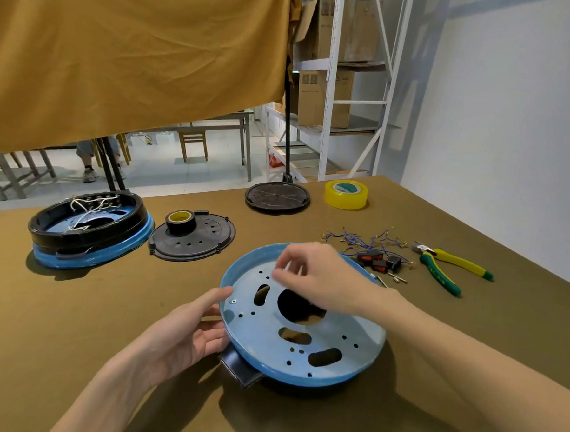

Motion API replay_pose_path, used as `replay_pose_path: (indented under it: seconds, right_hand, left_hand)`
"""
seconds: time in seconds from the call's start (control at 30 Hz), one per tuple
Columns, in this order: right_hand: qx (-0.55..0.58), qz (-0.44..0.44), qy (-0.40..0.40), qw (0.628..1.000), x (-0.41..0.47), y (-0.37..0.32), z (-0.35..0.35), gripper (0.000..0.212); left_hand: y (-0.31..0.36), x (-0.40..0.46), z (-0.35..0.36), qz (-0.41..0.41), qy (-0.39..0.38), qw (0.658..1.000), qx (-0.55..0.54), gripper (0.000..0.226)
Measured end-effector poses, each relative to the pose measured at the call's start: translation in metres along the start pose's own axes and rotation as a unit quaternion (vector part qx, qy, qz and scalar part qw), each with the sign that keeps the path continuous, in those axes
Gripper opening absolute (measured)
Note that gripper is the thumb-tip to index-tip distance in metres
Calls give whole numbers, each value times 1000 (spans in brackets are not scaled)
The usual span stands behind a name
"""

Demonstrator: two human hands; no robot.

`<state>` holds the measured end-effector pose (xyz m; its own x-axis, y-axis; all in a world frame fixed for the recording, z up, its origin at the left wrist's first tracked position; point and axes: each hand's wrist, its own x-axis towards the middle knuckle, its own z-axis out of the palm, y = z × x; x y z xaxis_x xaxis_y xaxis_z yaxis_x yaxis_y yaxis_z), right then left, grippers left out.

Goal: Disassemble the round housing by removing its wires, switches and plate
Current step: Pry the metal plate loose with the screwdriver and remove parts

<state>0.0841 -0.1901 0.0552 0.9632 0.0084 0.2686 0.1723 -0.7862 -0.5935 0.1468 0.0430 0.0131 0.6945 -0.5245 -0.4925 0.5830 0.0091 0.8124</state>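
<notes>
Head: left hand point(185, 329) flat against housing point(304, 332) rim; right hand point(316, 277) pinch unclear; pliers point(446, 267), switches point(378, 262) nearby

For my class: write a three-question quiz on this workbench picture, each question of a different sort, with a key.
1. True or false: the pliers lie left of the blue plate.
2. Which hand steadies the plate's rim? A) left hand B) right hand
3. Fill in: the black tape roll sits on a black perforated ____.

Key: 1 false; 2 A; 3 cover. The pulled wires and switches lie on the table, beyond the plate.
</notes>
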Motion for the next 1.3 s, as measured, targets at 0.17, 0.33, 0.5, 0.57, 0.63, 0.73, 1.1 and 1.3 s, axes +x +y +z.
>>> replay_pose_path:
  seconds: [0.17, 0.33, 0.5, 0.57, 0.63, 0.73, 1.1, 1.3]
  right_hand:
    - [-59, -53, -50, 996, 10, -29, 33, 31]
    - [-45, -56, -25, 997, 14, -29, 41, 23]
    - [-49, -81, -29, 995, 17, -31, 40, 14]
    - [-57, -91, -58, 993, 20, -34, 38, 11]
    - [-54, -91, -84, 991, 22, -36, 37, 12]
    - [-29, -67, -82, 994, 25, -36, 37, 16]
    - [-42, -77, -114, 990, 29, -37, 35, 12]
    - [-33, -79, -71, 994, 26, -34, 40, 10]
  left_hand:
    - [0, -3, 6, 11, -5, 1000, -15, 72]
    - [-4, 3, 5, 30, 11, 999, 31, 68]
    - [-6, 5, 4, 49, 11, 998, 37, 74]
    - [-7, 4, 4, 51, 11, 998, 38, 76]
    - [-7, 3, 4, 52, 6, 998, 39, 76]
    - [-7, 3, 5, 57, 6, 997, 50, 75]
    - [-8, 7, 6, 57, 31, 995, 75, 79]
    - [-9, 7, 4, 64, 24, 994, 86, 78]
